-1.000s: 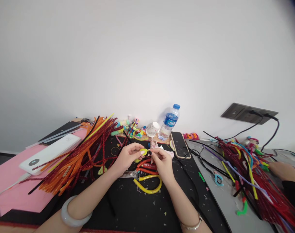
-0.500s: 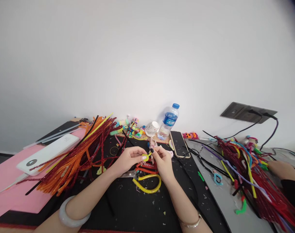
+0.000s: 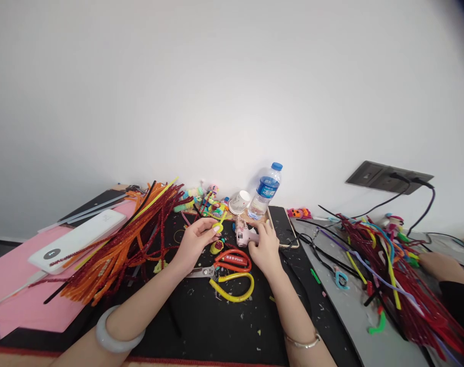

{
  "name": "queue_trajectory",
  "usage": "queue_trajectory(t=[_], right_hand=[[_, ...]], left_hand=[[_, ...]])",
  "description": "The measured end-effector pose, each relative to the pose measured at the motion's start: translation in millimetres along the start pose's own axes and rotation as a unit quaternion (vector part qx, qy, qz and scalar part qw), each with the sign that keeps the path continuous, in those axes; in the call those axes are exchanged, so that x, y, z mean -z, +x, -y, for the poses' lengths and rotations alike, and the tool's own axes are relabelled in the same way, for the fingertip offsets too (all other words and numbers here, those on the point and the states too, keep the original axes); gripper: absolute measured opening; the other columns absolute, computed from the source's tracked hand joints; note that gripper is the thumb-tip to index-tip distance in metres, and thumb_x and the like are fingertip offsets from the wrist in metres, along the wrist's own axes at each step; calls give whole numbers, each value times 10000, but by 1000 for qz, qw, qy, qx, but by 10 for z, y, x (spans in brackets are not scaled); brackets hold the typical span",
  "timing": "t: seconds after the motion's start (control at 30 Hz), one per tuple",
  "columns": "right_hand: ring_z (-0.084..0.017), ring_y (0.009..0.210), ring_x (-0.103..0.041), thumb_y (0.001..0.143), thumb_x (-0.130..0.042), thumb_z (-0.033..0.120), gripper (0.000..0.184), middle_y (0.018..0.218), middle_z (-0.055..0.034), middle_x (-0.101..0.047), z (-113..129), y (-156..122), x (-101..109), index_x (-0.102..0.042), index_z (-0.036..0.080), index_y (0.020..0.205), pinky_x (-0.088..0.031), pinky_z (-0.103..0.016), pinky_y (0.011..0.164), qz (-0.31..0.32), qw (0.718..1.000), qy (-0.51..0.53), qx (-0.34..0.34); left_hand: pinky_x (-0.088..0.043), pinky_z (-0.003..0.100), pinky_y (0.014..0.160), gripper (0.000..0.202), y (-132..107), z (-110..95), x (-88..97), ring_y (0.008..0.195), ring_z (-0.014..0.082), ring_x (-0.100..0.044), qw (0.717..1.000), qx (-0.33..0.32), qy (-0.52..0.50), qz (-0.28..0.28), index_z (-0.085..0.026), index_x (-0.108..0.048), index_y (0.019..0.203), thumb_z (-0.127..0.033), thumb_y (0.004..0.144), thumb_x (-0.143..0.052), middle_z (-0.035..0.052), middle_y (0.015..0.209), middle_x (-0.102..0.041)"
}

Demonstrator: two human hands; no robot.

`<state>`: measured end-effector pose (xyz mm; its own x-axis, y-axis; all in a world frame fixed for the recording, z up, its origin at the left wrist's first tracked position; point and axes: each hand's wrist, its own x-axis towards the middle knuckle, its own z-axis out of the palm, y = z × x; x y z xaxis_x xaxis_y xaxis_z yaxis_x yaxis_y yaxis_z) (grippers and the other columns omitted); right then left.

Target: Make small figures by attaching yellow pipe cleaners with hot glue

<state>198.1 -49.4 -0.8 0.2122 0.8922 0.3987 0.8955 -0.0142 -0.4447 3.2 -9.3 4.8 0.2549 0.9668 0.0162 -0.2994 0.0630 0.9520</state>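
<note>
My left hand (image 3: 195, 239) is pinched shut on a small yellow pipe-cleaner piece (image 3: 218, 226), held a little above the black mat (image 3: 216, 321). My right hand (image 3: 265, 244) has closed round a small pink glue gun (image 3: 244, 236) lying on the mat beside a phone (image 3: 280, 226). Between the hands lie a small yellow-and-red coil (image 3: 217, 247), orange-handled scissors (image 3: 232, 261) and a bent yellow pipe cleaner (image 3: 234, 288).
A heap of orange and dark red pipe cleaners (image 3: 128, 239) lies left, with a white power bank (image 3: 77, 240) on pink sheets. A water bottle (image 3: 265, 191) and paper cup (image 3: 240, 202) stand by the wall. Another person's hand (image 3: 440, 266) rests by mixed pipe cleaners (image 3: 388, 265) at right.
The hands have parted. My right hand let go of the yellow piece and moved right onto the pink glue gun; my left hand keeps the piece and lifted it slightly.
</note>
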Motion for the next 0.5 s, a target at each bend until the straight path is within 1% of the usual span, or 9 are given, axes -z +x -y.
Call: queue_trajectory(t=[0.1,0.2,0.37,0.43,0.5], right_hand=[[-300,1094,-418,639,-483,142,500,1151,-92,-521,-28,7,-11,-524,233,1129,-341,-441,858,67,995,-51,-55],[-303,1084,-421,645,-508,172,500,1112,-96,-541,-34,15,-5,-523,246,1139,-334,-447,845,100,989,-69,-81],[-306,1066,-429,638,-562,202,528,1099,-84,-556,-43,10,16,-515,281,1158,-324,-450,827,86,989,-89,-85],[-307,1028,-449,649,-575,212,508,1080,-82,-571,-53,8,28,-530,291,1149,-327,-446,812,65,990,-93,-84],[-302,989,-471,675,-578,235,452,1064,-88,-586,-61,14,46,-555,279,1125,-333,-433,800,30,993,-83,-76]], left_hand=[[-492,278,735,286,1,-12,-1,743,125,-586,1000,0,-11,-8,-174,-611,863,-342,644,-688,13,817,-611],[-495,281,734,286,1,-13,0,737,124,-590,1000,5,-18,-13,-171,-613,863,-334,641,-693,15,824,-614],[-497,287,745,286,5,-9,1,732,122,-596,999,8,-26,-20,-171,-621,869,-338,647,-690,15,839,-615],[-498,280,743,281,8,-9,2,728,118,-596,999,8,-30,-20,-171,-622,871,-336,653,-688,13,839,-611],[-498,273,740,272,11,-8,4,729,114,-593,999,6,-31,-17,-173,-622,869,-336,660,-684,10,838,-605]])
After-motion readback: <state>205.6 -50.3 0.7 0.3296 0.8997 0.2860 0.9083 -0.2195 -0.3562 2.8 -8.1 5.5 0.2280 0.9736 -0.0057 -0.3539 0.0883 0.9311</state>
